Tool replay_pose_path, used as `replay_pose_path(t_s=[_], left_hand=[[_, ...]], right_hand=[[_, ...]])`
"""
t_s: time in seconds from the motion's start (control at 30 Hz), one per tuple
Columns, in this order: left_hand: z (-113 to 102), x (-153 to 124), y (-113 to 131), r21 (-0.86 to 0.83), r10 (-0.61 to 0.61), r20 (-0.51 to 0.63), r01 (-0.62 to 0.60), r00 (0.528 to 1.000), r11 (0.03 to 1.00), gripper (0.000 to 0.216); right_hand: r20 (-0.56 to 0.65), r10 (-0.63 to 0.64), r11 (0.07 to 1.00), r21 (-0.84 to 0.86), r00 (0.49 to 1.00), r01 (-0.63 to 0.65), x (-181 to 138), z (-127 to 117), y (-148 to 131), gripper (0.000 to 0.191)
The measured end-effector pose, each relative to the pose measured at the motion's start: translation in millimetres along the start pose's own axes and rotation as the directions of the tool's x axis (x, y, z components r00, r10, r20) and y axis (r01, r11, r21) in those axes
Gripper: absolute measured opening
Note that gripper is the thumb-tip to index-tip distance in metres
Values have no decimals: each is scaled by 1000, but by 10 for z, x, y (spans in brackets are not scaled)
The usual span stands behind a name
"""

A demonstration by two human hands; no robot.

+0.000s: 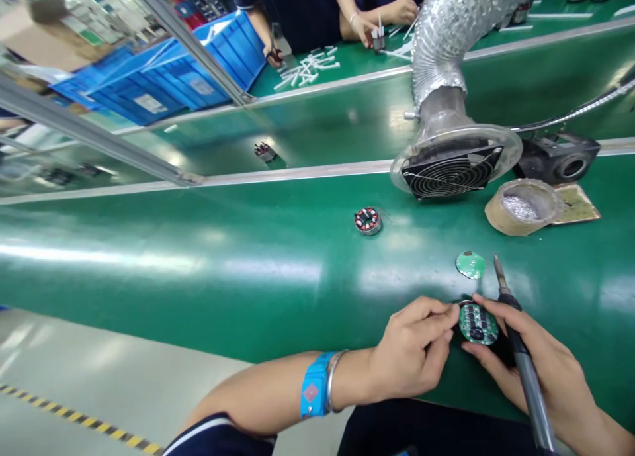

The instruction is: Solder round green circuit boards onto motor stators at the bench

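Note:
My right hand (550, 357) holds a round green circuit board (479, 323), thumb below and forefinger above, its component side facing up. A soldering iron (528, 370) also lies across that hand, with its tip pointing away over the bench. My left hand (417, 343) is closed in a pinch at the board's left edge; what its fingertips hold there is hidden. A blue strap (315, 386) and a metal bangle are on the left wrist. Just beyond the held board lies a second round green circuit board (470, 265), flat on the bench.
On the green bench (248, 257) sits a motor stator (368, 221) with red and white windings. A tub with silvery contents (523, 208) stands below a fume extractor (454, 171). Another stator (264, 151) is on the strip beyond the rail. Opposite, co-workers' hands (364, 29) handle parts.

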State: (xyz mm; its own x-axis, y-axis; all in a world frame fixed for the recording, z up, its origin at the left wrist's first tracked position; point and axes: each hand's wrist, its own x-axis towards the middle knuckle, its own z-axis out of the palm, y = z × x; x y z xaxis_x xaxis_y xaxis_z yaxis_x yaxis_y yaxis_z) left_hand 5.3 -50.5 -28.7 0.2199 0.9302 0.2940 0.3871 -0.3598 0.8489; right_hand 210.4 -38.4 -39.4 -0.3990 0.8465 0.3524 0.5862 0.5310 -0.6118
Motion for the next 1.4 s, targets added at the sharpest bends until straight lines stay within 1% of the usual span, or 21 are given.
replay_pose_path(t_s=[0.1,0.17,0.2,0.27,0.33,0.37,0.4,0.47,0.53,0.6,0.67,0.77,0.83,0.93,0.97,1.0,1.1,1.13,1.17,1.27,1.4], left_hand=[[-70,-28,20,-23,30,104,-28,994,999,48],[-219,52,-2,11,51,170,-53,984,999,43],[-330,125,-38,73,60,162,-73,985,995,38],[-610,321,-176,299,78,4,-75,997,951,32],[-905,541,-380,528,99,-211,28,973,849,47],[-1029,639,-487,573,50,-227,92,973,815,60],[-1123,718,-583,576,-24,-187,130,982,807,66],[-1188,799,-707,540,-171,-104,200,980,817,64],[-1095,776,-709,491,-263,-94,274,960,827,63],[-908,686,-607,411,-315,-84,321,945,853,70],[-715,590,-461,266,-360,28,340,932,902,73],[-530,527,-287,31,-399,246,404,884,914,55],[-480,543,-238,1,-393,302,412,868,911,37],[-461,603,-228,57,-380,277,379,883,924,21],[-459,623,-228,50,-407,309,412,860,910,20],[-456,644,-227,23,-454,370,481,811,877,22],[-436,705,-211,-58,-561,592,725,579,686,29],[-426,726,-205,-71,-565,642,773,519,630,29],[-417,746,-201,-85,-561,669,800,488,594,29],[-401,802,-201,-130,-565,675,830,474,542,24],[-463,843,-249,-146,-632,580,829,513,539,13]], right_hand=[[40,-3,1000,31,999,2,8,18,2,53],[55,-12,999,45,998,9,-2,26,-1,54],[66,-25,998,55,997,22,-10,26,-4,55],[101,-99,991,105,990,88,-22,10,-7,56],[130,-208,965,187,969,182,-9,-27,2,55],[118,-251,950,221,961,221,11,-53,11,50],[86,-265,942,234,960,239,41,-81,24,44],[10,-213,957,204,977,206,127,-132,50,35],[-50,-141,979,138,989,146,236,-159,68,36],[-59,-124,988,81,991,129,358,-150,73,34],[-32,-156,987,33,987,157,487,-105,70,28],[70,-201,979,-21,977,203,666,-7,78,39],[109,-230,972,-21,967,233,744,47,101,40],[108,-213,977,11,971,213,759,74,153,37],[110,-198,980,21,974,196,739,70,171,37],[116,-185,983,29,976,183,711,60,186,38],[127,-191,981,49,973,186,618,19,215,39],[122,-195,980,54,973,190,593,4,218,39],[117,-195,980,58,974,190,574,-9,220,39],[124,-183,982,66,975,176,547,-46,224,37],[153,-199,978,94,968,186,535,-73,237,35]])
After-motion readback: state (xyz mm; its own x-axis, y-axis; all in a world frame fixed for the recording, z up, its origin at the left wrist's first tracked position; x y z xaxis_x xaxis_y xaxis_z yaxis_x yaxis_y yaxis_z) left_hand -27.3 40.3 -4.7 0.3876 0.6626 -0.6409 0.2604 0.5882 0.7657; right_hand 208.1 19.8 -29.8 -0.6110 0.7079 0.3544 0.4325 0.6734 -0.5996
